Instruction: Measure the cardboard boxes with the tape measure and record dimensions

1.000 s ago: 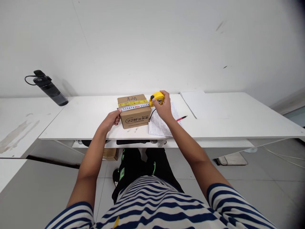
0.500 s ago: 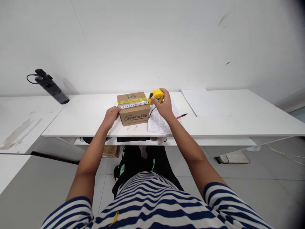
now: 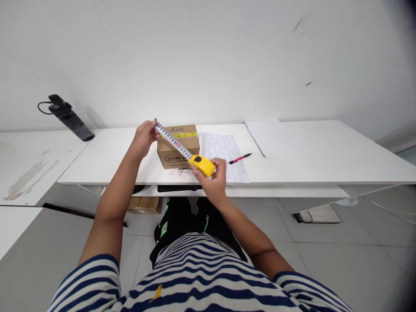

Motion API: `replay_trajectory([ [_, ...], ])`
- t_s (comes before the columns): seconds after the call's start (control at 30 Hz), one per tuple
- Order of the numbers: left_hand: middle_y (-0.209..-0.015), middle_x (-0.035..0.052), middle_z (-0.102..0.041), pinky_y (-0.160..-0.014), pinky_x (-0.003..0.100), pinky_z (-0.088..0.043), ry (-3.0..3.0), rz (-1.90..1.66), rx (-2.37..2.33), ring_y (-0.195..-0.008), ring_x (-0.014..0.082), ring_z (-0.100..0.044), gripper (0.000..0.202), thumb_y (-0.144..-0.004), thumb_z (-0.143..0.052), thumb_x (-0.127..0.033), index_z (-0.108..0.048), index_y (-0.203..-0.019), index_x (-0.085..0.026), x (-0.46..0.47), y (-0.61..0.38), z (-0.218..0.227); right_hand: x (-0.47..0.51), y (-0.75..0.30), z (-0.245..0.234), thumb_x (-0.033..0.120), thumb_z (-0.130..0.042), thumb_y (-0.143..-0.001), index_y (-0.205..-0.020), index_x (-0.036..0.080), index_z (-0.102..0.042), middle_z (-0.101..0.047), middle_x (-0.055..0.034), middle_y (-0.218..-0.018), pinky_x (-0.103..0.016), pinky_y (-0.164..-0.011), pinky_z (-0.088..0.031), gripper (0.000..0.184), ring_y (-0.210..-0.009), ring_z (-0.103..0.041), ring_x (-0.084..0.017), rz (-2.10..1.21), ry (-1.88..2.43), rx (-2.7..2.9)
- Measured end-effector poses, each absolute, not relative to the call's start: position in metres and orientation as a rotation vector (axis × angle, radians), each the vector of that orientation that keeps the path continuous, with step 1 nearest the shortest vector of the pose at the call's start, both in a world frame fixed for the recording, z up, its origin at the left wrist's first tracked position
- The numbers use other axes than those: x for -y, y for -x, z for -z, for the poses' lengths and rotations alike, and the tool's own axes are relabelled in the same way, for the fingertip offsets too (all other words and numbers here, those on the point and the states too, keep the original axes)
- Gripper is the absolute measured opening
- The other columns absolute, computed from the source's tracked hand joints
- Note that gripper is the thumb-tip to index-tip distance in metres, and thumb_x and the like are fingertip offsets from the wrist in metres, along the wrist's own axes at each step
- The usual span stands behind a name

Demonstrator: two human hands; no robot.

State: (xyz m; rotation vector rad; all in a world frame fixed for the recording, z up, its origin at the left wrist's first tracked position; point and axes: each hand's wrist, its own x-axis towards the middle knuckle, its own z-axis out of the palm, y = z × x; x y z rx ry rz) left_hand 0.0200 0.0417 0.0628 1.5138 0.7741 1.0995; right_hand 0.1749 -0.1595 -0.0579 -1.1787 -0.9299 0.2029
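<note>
A yellow tape measure (image 3: pixel 202 165) is gripped by its case in my right hand (image 3: pixel 212 180), in front of the box's right side. Its numbered blade runs up and left to my left hand (image 3: pixel 144 136), which pinches the hooked end. Behind the slanting blade stands a brown cardboard box (image 3: pixel 175 160) with yellow tape across its top, handwriting on the lid and printing on its front. The blade hides part of the box. Close to my right hand lies a handwritten sheet (image 3: pixel 221 145), with a red and black pen (image 3: pixel 240 158) across its right edge.
A dark bottle (image 3: pixel 70 118) leans at the left of the white table (image 3: pixel 308 171), by the wall. White paper (image 3: pixel 266 136) lies to the right of the pen. Below the tabletop are a shelf and another cardboard box (image 3: pixel 146 205) on the floor.
The tape measure's case has come down and toward me, while my left hand has risen with the blade's end. The blade now slants instead of lying along the box's top edge.
</note>
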Motion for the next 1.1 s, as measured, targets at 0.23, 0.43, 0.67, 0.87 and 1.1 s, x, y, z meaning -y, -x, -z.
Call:
replay_trajectory([
  [0.23, -0.071, -0.0011, -0.045, -0.062, 0.026, -0.046, -1.481, -1.075, -0.859, -0.059, 0.0123, -0.048, 0.029, -0.103, -0.055, -0.04, -0.05, -0.08, -0.022, -0.086, -0.091, -0.093, 0.18, -0.115, 0.1, 0.048, -0.088, -0.071, -0.098, 0.028, -0.04, -0.059, 0.0032, -0.097, -0.031, -0.078, -0.056, 0.059, -0.082, -0.06, -0.013, -1.057, 1.057, 0.659],
  [0.43, -0.077, 0.0038, -0.054, -0.076, 0.036, -0.045, -1.952, -0.991, -1.171, -0.074, 0.0203, -0.052, 0.035, -0.103, -0.052, -0.044, -0.047, -0.076, -0.023, -0.122, -0.106, -0.078, 0.203, -0.135, 0.099, 0.05, -0.092, -0.069, -0.118, 0.03, -0.042, -0.064, 0.0017, -0.101, -0.034, -0.075, -0.06, 0.073, -0.08, -0.065, -0.016, -1.205, 0.913, 0.606],
  [0.67, -0.087, 0.0044, -0.065, -0.073, 0.033, -0.044, -2.072, -0.807, -1.199, -0.075, 0.0208, -0.058, 0.021, -0.097, -0.06, -0.043, -0.051, -0.095, -0.024, -0.12, -0.105, -0.051, 0.228, -0.135, 0.078, 0.043, -0.087, -0.077, -0.148, 0.037, -0.043, -0.051, -0.0075, -0.147, -0.035, -0.088, -0.063, 0.083, -0.108, -0.065, -0.019, -0.942, 1.002, 0.968],
  [0.87, -0.08, 0.0047, -0.067, -0.074, 0.033, -0.04, -2.208, -0.669, -1.152, -0.074, 0.0198, -0.056, 0.024, -0.084, -0.074, -0.037, -0.056, -0.078, -0.023, -0.114, -0.104, -0.051, 0.213, -0.135, 0.062, 0.04, -0.092, -0.074, -0.14, 0.038, -0.045, -0.046, -0.0088, -0.161, -0.041, -0.1, -0.062, 0.081, -0.133, -0.061, -0.025, -0.736, 0.893, 1.201],
  [1.1, -0.103, 0.0089, -0.07, -0.082, 0.035, -0.043, -2.172, -0.668, -1.21, -0.088, 0.0228, -0.06, 0.026, -0.08, -0.078, -0.036, -0.058, -0.092, -0.023, -0.11, -0.104, -0.052, 0.199, -0.133, 0.07, 0.041, -0.091, -0.076, -0.143, 0.037, -0.043, -0.064, -0.0062, -0.136, -0.037, -0.092, -0.063, 0.082, -0.111, -0.069, -0.02, -0.762, 0.931, 1.129],
])
